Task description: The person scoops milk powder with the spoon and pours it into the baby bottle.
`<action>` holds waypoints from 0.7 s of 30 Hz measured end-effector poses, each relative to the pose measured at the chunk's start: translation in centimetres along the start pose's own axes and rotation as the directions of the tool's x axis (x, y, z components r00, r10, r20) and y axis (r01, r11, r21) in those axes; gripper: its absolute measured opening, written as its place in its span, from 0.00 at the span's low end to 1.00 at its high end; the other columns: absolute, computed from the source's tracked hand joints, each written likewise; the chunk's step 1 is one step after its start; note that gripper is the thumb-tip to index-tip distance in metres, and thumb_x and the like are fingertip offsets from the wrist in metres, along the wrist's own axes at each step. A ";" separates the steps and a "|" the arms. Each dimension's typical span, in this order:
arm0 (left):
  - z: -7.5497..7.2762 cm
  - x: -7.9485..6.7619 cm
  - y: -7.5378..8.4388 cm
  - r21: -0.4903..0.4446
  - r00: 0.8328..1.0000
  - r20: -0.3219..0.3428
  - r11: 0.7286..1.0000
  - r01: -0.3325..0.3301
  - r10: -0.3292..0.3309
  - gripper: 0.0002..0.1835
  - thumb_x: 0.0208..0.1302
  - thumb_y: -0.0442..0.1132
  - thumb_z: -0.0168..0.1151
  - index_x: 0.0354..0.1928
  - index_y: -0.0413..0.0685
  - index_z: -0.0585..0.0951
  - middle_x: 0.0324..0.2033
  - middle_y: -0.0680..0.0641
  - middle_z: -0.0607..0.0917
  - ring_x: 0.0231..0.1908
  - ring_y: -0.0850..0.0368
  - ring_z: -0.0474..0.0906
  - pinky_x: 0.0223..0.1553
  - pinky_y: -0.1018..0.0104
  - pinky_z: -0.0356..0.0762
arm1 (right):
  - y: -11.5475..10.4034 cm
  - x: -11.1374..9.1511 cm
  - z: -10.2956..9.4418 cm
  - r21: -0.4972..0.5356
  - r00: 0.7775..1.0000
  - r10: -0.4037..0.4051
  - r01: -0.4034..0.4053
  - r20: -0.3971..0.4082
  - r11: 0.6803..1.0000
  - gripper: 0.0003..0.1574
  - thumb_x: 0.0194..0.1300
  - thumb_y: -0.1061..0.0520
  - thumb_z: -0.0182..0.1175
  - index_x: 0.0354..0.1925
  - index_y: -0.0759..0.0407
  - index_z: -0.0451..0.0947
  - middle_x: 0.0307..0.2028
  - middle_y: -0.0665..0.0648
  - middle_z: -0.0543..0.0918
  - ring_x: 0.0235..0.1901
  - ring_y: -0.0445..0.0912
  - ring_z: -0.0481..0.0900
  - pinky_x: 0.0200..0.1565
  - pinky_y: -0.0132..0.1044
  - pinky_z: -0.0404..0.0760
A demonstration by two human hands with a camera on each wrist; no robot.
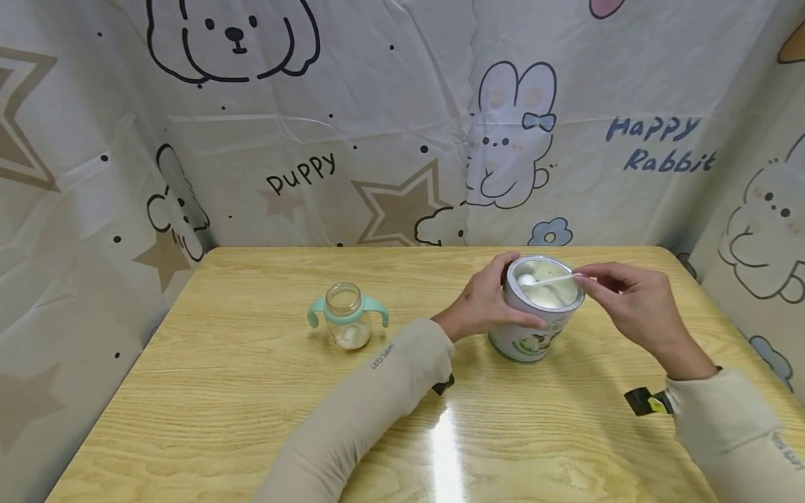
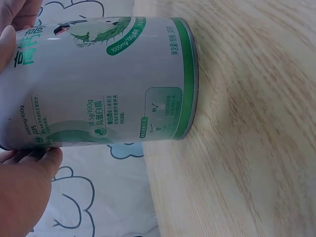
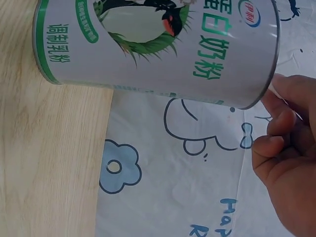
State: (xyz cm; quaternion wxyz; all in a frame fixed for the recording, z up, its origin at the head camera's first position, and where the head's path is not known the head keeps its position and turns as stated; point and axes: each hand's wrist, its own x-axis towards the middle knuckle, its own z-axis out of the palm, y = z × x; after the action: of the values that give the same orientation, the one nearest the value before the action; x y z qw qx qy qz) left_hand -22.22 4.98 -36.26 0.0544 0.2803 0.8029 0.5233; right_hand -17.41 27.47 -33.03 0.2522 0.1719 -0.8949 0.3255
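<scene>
A milk powder tin (image 1: 534, 335), white with green print, stands uncovered on the right half of the table, pale powder (image 1: 553, 293) showing inside. My left hand (image 1: 487, 297) grips the tin's upper side, thumb across the front. At the tin's mouth, my right hand (image 1: 635, 300) pinches the handle end of a white scoop (image 1: 547, 281); its bowl lies over the powder at the left inside. The left wrist view shows the tin (image 2: 98, 84) from the side with left fingers (image 2: 47, 163) against it. In the right wrist view, the right hand (image 3: 291, 143) is at the tin's rim.
A clear baby bottle (image 1: 349, 328) with mint-green handles and no lid stands left of the tin, some pale powder at its bottom. The wooden table (image 1: 220, 391) meets a printed cloth backdrop (image 1: 390, 105) at its far edge, with more cloth along both sides.
</scene>
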 end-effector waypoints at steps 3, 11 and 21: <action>0.0 0.0 0.0 -0.010 1.000 0.006 1.000 0.007 -0.007 0.57 0.43 0.43 0.85 0.74 0.45 0.59 0.64 0.46 0.74 0.63 0.59 0.72 0.61 0.70 0.71 | -0.2 0.1 0.3 -0.029 0.998 -0.055 0.056 0.031 0.998 0.07 0.60 0.70 0.68 0.39 0.66 0.87 0.28 0.57 0.85 0.21 0.37 0.68 0.20 0.23 0.66; 0.2 0.0 -0.1 -0.047 1.000 0.008 0.999 0.009 -0.009 0.57 0.43 0.42 0.85 0.74 0.46 0.60 0.65 0.46 0.74 0.64 0.59 0.71 0.62 0.71 0.70 | -0.8 0.6 0.6 -0.016 0.991 -0.060 0.063 0.123 0.998 0.05 0.61 0.67 0.69 0.38 0.66 0.87 0.29 0.58 0.86 0.22 0.38 0.72 0.22 0.23 0.70; 0.1 -0.1 -0.2 -0.044 1.000 0.007 0.999 0.011 -0.010 0.56 0.44 0.42 0.84 0.74 0.46 0.60 0.63 0.46 0.75 0.63 0.59 0.72 0.60 0.71 0.72 | -1.8 1.1 0.8 -0.006 0.971 -0.061 0.064 0.229 0.998 0.07 0.61 0.66 0.70 0.40 0.62 0.87 0.28 0.51 0.83 0.22 0.40 0.67 0.21 0.29 0.66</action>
State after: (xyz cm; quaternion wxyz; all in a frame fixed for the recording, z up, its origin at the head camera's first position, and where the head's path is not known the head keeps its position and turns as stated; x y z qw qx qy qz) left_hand -22.18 4.99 -36.48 0.0660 0.2765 0.7924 0.5398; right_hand -17.74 25.50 -32.08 0.1586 0.2347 -0.9143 0.2896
